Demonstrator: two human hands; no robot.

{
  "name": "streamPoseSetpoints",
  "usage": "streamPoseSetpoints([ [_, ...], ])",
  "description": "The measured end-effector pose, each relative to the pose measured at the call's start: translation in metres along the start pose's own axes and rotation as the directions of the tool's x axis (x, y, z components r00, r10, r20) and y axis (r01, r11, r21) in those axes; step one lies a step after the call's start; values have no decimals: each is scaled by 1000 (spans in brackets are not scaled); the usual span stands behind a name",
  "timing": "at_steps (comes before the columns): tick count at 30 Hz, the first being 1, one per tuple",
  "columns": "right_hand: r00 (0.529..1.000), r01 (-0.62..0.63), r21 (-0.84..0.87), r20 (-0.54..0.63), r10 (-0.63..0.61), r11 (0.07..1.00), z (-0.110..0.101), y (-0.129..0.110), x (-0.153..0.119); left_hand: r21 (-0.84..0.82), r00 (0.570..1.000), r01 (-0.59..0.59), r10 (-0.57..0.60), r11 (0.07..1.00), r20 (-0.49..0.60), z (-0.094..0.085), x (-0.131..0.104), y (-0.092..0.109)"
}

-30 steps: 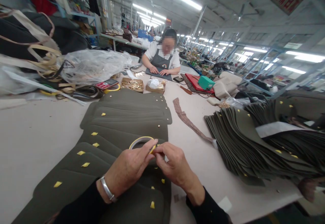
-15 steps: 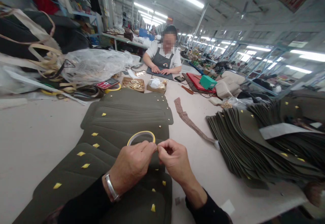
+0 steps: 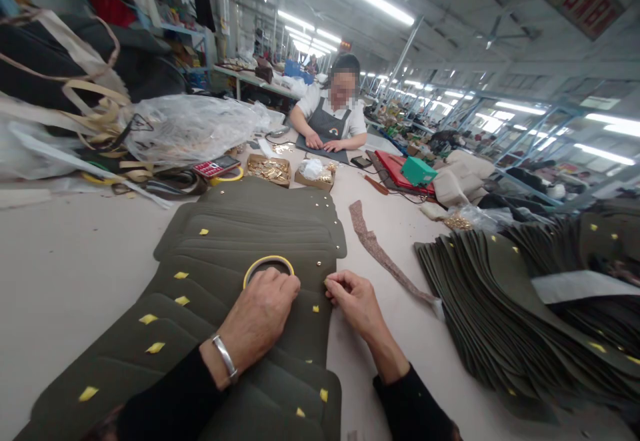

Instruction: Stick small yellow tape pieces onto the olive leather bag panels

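Observation:
My left hand point(image 3: 265, 311), a silver bangle at its wrist, is closed on a roll of yellow tape point(image 3: 269, 259) above the overlapped dark olive panels point(image 3: 210, 321). Thumb and fingertips of my right hand point(image 3: 356, 304) are pinched together at the panels' right edge. A tiny yellowish bit, seemingly a tape piece point(image 3: 327, 283), shows at those fingertips. Small yellow tape pieces dot the panels, one such piece point(image 3: 315, 309) lying between my hands. Ahead of my right hand, a gold stud point(image 3: 319, 263) sits on a panel.
A fanned stack of olive panels point(image 3: 480, 301) lies at right, beside a brown strip point(image 3: 380, 254). Boxes of gold hardware point(image 3: 269, 170), a plastic bag point(image 3: 195, 127) and a red case point(image 3: 397, 173) stand farther back. Across the table sits a co-worker in a grey apron point(image 3: 327, 124).
My hands have come apart: the right moved right to the panel edge, the left slightly left with the tape roll. The whole view has shifted a little.

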State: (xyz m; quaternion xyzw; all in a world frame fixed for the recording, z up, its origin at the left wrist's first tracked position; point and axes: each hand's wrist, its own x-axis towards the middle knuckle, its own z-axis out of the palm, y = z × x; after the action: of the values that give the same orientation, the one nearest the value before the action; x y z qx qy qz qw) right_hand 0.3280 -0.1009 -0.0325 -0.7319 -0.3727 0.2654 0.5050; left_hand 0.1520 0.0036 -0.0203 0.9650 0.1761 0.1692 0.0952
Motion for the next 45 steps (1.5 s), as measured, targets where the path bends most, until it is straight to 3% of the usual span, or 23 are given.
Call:
streamPoseSetpoints([
  [6, 996, -77, 41, 48, 75, 996, -8, -4, 1, -197, 999, -29, 25, 980, -23, -1, 4, -3],
  [10, 986, -106, -50, 125, 112, 993, -11, -5, -7, -118, 998, -55, 55, 992, 4, 3, 4, -5],
  [14, 987, -41, -202, 144, 71, 978, -9, -4, -14, -16, 994, -87, 88, 996, 61, 3, 3, -3],
  [19, 990, -20, -226, 134, 51, 974, -8, -3, -15, 11, 976, -137, 133, 990, 173, -1, -2, -2],
  [23, 984, -20, -262, 167, 65, 965, -8, -6, -18, -4, 981, -121, 120, 993, 153, -3, -8, -5],
  [32, 966, 253, -512, 175, -189, 821, 7, -7, -27, 20, 986, -91, 87, 996, 142, -1, -9, -6],
  [35, 966, 257, -565, 159, -203, 784, 12, -5, -26, 19, 988, -88, 85, 996, 126, 1, -9, -6],
  [40, 980, 194, -548, 70, -187, 813, 5, -4, -30, 8, 992, -68, 66, 998, 103, 3, -8, -6],
  [42, 957, 271, -551, 67, -282, 789, -1, -2, -35, 9, 992, -63, 62, 998, 106, 3, -8, -7],
  [45, 856, 493, -598, 207, -473, 631, -6, 0, -41, 4, 993, -63, 62, 998, 104, 4, -8, -7],
])
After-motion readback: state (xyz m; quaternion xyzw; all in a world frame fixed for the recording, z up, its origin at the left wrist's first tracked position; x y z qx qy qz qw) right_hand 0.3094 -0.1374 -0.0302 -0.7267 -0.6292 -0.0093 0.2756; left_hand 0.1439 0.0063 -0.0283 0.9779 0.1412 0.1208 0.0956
